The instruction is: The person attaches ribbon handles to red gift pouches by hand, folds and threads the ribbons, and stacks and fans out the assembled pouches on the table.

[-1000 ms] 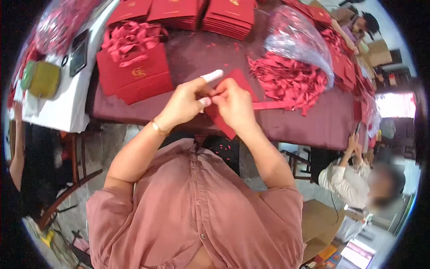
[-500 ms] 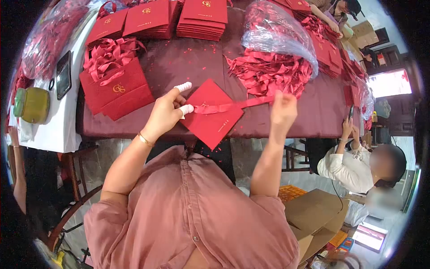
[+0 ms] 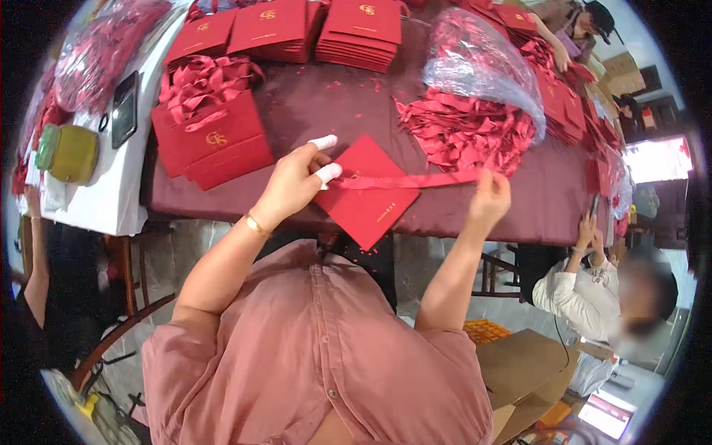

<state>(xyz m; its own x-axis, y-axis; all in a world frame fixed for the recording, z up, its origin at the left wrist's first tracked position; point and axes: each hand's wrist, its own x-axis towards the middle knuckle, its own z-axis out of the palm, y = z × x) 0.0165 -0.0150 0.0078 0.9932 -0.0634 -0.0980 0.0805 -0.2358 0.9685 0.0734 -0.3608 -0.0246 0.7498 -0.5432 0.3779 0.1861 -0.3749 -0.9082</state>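
Note:
A flat red paper gift bag [image 3: 367, 215] with gold print lies turned like a diamond at the table's front edge. Across it a red ribbon [image 3: 423, 180] runs nearly straight between my two hands. White covers sit on the thumb and index finger of my left hand [image 3: 297, 178], which pinches the ribbon's left end over the bag's left corner. At the other end, my right hand [image 3: 491, 200] has its fingers closed on the ribbon. Just beyond it lies a heap of red ribbons [image 3: 467, 133], spilling from a clear plastic bag [image 3: 482, 63].
Stacked red bags [image 3: 360, 41] line the back, and ribboned bags [image 3: 211, 141] stand at left. A white table [image 3: 119, 196] holds a phone [image 3: 124, 111] and a green-lidded jar [image 3: 67, 153]. Co-workers [image 3: 586, 285] are at the right. A cardboard box [image 3: 519, 371] sits below right.
The ribbon, slightly slanted and looser before, is now straighter and tauter. My right hand has drawn a little away from the bag. The whole view has shifted slightly.

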